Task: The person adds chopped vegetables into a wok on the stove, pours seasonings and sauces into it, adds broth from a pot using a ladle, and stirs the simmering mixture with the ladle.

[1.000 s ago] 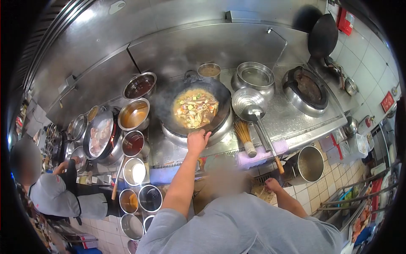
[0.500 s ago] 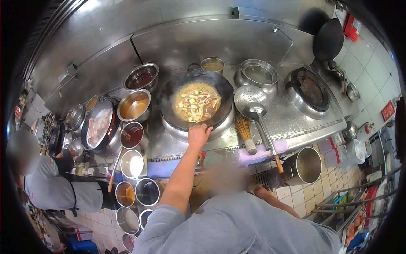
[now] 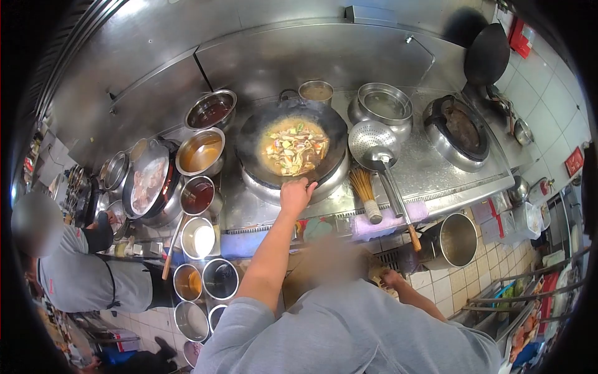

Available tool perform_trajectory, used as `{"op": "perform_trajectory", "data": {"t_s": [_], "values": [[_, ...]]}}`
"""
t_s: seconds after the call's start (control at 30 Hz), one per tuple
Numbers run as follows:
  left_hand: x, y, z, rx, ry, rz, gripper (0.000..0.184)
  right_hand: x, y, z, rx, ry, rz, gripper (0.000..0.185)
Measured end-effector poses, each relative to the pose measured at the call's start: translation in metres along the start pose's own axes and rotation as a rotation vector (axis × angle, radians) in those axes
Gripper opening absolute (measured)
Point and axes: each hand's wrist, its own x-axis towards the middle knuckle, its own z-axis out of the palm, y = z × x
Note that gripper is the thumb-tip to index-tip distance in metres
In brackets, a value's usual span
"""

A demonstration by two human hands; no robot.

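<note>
My left hand (image 3: 296,196) is closed on the near rim of a large black wok (image 3: 249,134), which sits over a round steel burner ring. Inside the wok, a stir-fry of sliced vegetables and other pieces (image 3: 298,149) lies in brownish liquid. Low beside my body, in front of the stove's edge, is my right hand (image 3: 391,279); its fingers are too small and partly hidden to read. To the right of the wok, a perforated strainer (image 3: 367,138) lies with a ladle (image 3: 379,157) resting on it. A bamboo brush (image 3: 364,190) lies near them.
Steel bowls of sauce, such as a brown one (image 3: 199,153) and a dark red one (image 3: 198,194), line the left. A co-worker (image 3: 93,268) stands farther left by another wok (image 3: 148,181). A steel pot (image 3: 458,240) stands low right; a second burner (image 3: 461,131) is behind.
The wok's contents have shifted and look more gathered. My left hand stays on the rim. My right hand has risen slightly, and the whole view has shifted a little.
</note>
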Motion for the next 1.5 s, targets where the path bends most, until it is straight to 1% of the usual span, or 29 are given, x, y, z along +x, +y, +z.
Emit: {"op": "perform_trajectory", "data": {"t_s": [0.07,0.1,0.23,0.3,0.4,0.5,0.63,0.73,0.77,0.8,0.83,0.87,0.9,0.97,1.1,1.17,1.2,1.27,1.3,1.37,1.5], "values": [[0.0,-0.001,0.001,-0.009,0.0,0.004,0.036,-0.001,-0.005,0.004,-0.015,-0.021,-0.023,0.03],[0.0,-0.001,0.002,-0.009,-0.001,0.003,0.036,-0.002,-0.007,0.005,-0.028,-0.04,-0.046,0.032],[-0.001,-0.003,0.005,0.0,0.001,0.003,0.037,-0.003,-0.012,0.006,-0.031,-0.044,-0.019,0.032],[-0.001,-0.002,0.005,-0.002,0.007,0.002,0.037,-0.006,-0.01,0.007,-0.012,0.034,-0.098,0.031],[-0.001,-0.001,0.002,-0.002,-0.002,-0.006,0.037,-0.009,-0.008,0.004,0.018,0.065,-0.054,0.03],[-0.001,-0.001,0.002,0.011,-0.01,-0.014,0.037,-0.009,-0.006,0.001,0.008,0.03,-0.019,0.028],[-0.001,0.0,0.002,-0.003,0.001,-0.013,0.036,-0.014,-0.004,0.0,0.015,0.038,-0.009,0.027],[0.004,0.008,0.005,-0.048,-0.012,-0.025,0.036,-0.01,0.007,-0.002,0.027,0.004,-0.015,0.027],[0.002,0.005,0.002,-0.063,-0.019,-0.048,0.037,-0.007,0.014,-0.005,-0.085,0.013,-0.14,0.028],[0.001,0.004,0.002,-0.054,0.001,-0.066,0.037,-0.003,0.006,-0.005,-0.205,0.009,-0.277,0.029],[0.0,0.003,0.001,-0.081,0.006,-0.072,0.037,-0.013,-0.005,-0.006,-0.16,0.025,-0.251,0.029],[0.0,0.002,0.001,-0.036,0.002,-0.056,0.036,-0.032,-0.022,-0.007,-0.112,0.046,-0.219,0.03],[-0.001,0.002,0.001,-0.028,0.034,-0.054,0.036,-0.023,-0.024,-0.006,-0.156,0.012,-0.242,0.03],[-0.003,-0.001,0.0,-0.019,0.066,-0.053,0.035,-0.005,-0.006,-0.008,-0.292,0.072,-0.373,0.031],[0.0,0.003,0.002,-0.037,0.041,-0.055,0.034,0.024,0.018,-0.013,-0.263,0.062,-0.405,0.031],[-0.002,0.003,0.0,-0.027,0.049,-0.046,0.033,0.017,0.015,-0.019,-0.528,0.109,-0.771,0.033],[-0.002,0.003,0.0,-0.021,0.053,-0.052,0.033,0.012,0.011,-0.021,-0.533,0.104,-0.778,0.033],[-0.003,0.004,-0.001,-0.018,0.048,-0.057,0.033,-0.002,-0.003,-0.02,-0.261,0.071,-0.534,0.034],[-0.004,0.004,-0.001,-0.017,0.074,-0.048,0.032,-0.002,-0.006,-0.02,-0.263,0.071,-0.537,0.034],[-0.005,0.003,0.002,-0.022,0.092,-0.05,0.032,-0.004,-0.011,-0.021,-0.24,0.057,-0.419,0.033],[-0.005,0.004,0.001,-0.052,0.097,-0.059,0.032,-0.012,-0.015,-0.018,-0.195,0.098,-0.436,0.035]]}}
